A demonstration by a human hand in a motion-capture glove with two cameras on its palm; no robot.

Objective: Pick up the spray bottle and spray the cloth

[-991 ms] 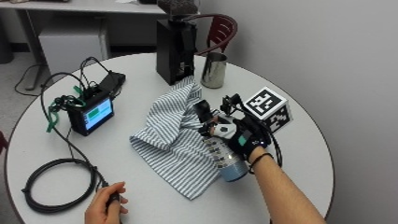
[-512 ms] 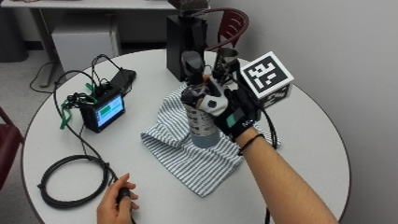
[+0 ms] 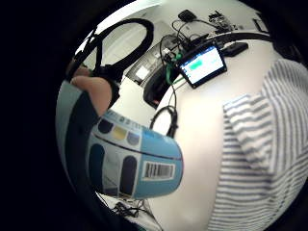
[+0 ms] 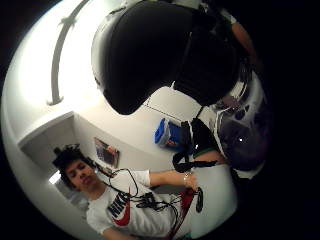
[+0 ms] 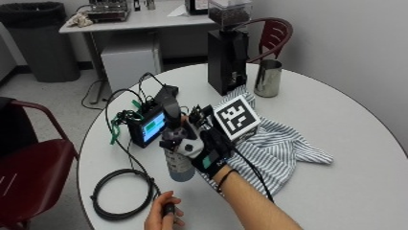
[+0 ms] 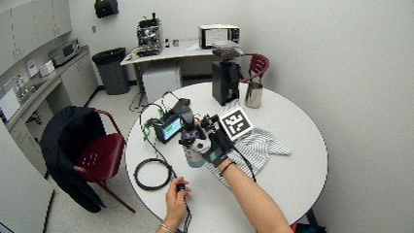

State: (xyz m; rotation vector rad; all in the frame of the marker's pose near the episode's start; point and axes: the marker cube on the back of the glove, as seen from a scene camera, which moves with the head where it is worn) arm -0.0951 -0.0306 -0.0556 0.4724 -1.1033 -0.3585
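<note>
Spray bottle (image 5: 179,163) is lifted clear of the round white table (image 5: 357,143), upright, black trigger head on top, translucent grey-blue body below. The gloved right hand (image 5: 207,151) grasps it around the neck and upper body, fingers curled round it. In the little-finger palm view the bottle (image 3: 130,159) fills the near field: light blue label with dark oval panels, a yellow patch and a barcode; no text on it can be read. Striped cloth (image 5: 280,148), white with grey-blue stripes, lies rumpled flat on the table just beside and behind the hand, toward the person's right; the bottle hangs over bare tabletop at the cloth's left edge, not over the cloth. Left of the bottle, a small device with a lit screen (image 5: 148,129) stands on the table with green and black cables attached. Nearer the person, a coiled black cable (image 5: 121,194) lies flat; the bare left hand (image 5: 163,218) holds a small black object at the table edge. At the far side stand a black coffee grinder (image 5: 226,52) and, beside it, a steel pitcher (image 5: 267,78), both well apart from the bottle. Red chairs (image 5: 38,177) sit around the table.
</note>
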